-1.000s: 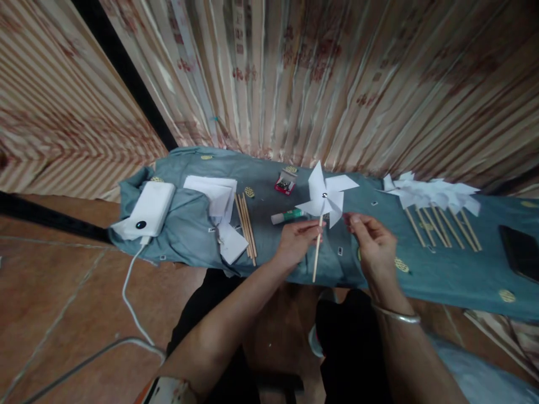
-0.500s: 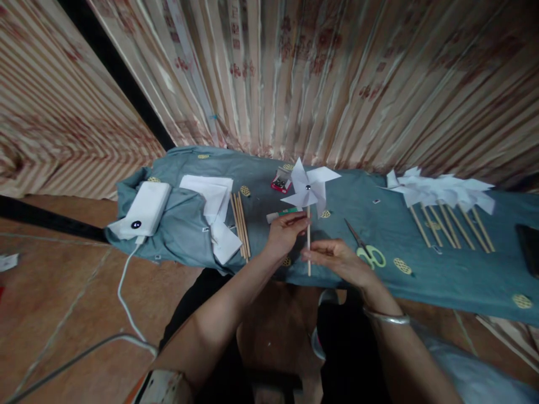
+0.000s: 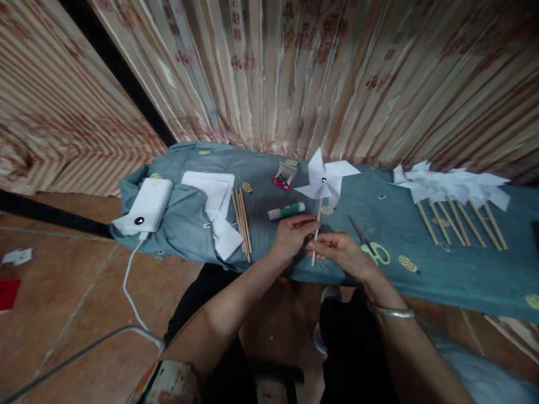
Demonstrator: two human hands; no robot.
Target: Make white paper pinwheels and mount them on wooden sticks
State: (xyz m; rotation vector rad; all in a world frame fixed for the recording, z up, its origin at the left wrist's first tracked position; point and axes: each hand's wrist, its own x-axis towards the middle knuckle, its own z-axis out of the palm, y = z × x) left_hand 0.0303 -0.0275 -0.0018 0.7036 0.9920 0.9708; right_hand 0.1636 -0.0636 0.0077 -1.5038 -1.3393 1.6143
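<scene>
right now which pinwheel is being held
The lone pinwheel, its stick held by the left hand and right hand; the other pinwheels lie bunched on the cloth further right, untouched.

We see the left forearm (image 3: pixel 227 308) slant forward and inward from the lower left, the right forearm (image 3: pixel 415 342) from the lower right, its wrist (image 3: pixel 373 286) bent inward. Our left hand (image 3: pixel 292 235) pinches between thumb and fingers; our right hand (image 3: pixel 337 251), slightly nearer the body, pinches too, fingertips close beside the left's.
</scene>
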